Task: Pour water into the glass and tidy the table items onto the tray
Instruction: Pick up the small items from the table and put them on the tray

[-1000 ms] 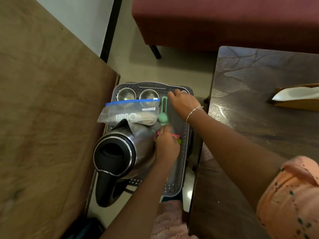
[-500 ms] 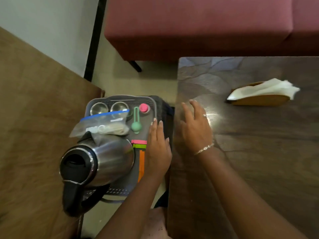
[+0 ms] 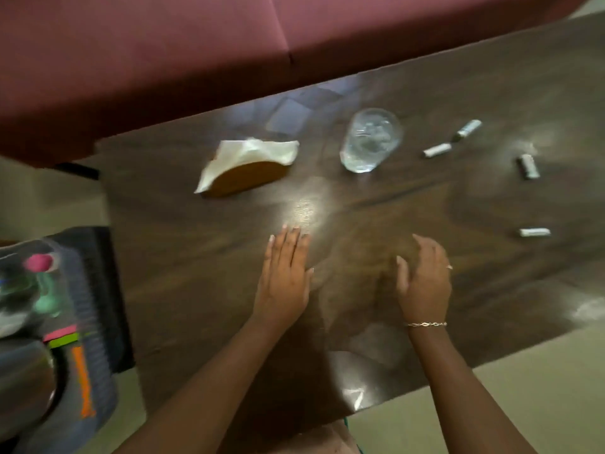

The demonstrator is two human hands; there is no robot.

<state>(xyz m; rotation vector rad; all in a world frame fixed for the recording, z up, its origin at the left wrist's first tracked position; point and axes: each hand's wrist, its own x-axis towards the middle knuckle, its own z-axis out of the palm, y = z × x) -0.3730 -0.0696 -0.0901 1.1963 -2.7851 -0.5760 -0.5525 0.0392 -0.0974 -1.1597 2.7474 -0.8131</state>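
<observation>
A clear glass (image 3: pixel 371 139) holding water stands on the dark wooden table (image 3: pixel 360 208), toward its far side. Left of it sits a wooden napkin holder (image 3: pixel 248 168) with white napkins. Several small white cylinders lie at the right: one (image 3: pixel 437 150) beside the glass, one (image 3: pixel 527 166) farther right, one (image 3: pixel 534 232) nearer me. My left hand (image 3: pixel 284 276) hovers flat over the table's middle with straight fingers. My right hand (image 3: pixel 424 280) is beside it, fingers relaxed, holding nothing. The grey tray (image 3: pixel 95 322) with colourful items and a steel kettle (image 3: pixel 23 378) is at the lower left, blurred.
A maroon sofa (image 3: pixel 163 60) runs along the table's far edge. A further small cylinder (image 3: pixel 468 129) lies behind the others. Pale floor shows at the lower right and between the tray and the table.
Both hands have left the tray and moved right over the table. The view has swung right, bringing the glass and the small cylinders into sight.
</observation>
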